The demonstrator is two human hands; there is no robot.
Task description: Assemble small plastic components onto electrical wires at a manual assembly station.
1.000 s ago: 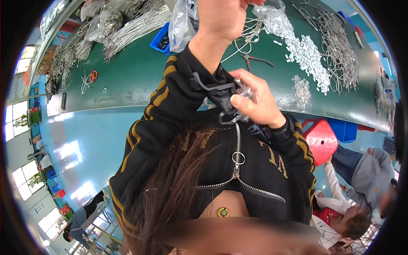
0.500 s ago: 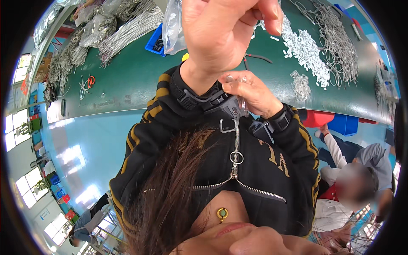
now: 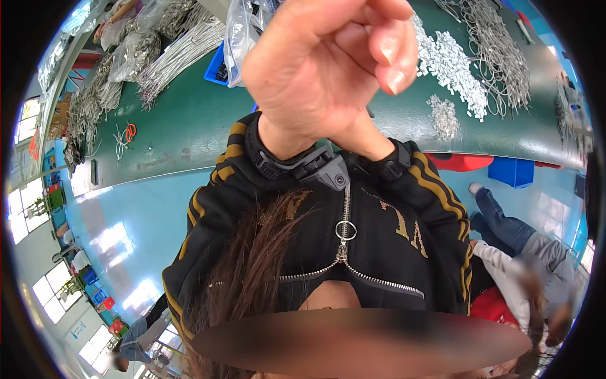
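My left hand (image 3: 315,79) is raised close in front, palm side showing. Its visible fingers are curled in, while the upper part runs out of the picture's top, so what it pinches, if anything, cannot be made out. Behind it, only the wrist and back edge of my right hand (image 3: 365,138) show; the fingers are hidden. Past my hands, on the green table (image 3: 183,142), lie a wide heap of small white plastic pieces (image 3: 451,69) and a smaller pile of clear pieces (image 3: 444,119). A clear plastic bag (image 3: 243,41) stands just left of my left hand.
Grey cable bundles (image 3: 499,60) lie at the far right, and more cables (image 3: 183,54) at the far left. Orange-handled scissors (image 3: 130,132) rest on the left. A blue box (image 3: 216,68) holds dark parts. One person (image 3: 536,259) is at the lower right.
My left hand has come nearer and lower. My right hand has moved up behind it; the fingers and the clear item they pinched are now hidden, as are the red-and-black handles on the table.
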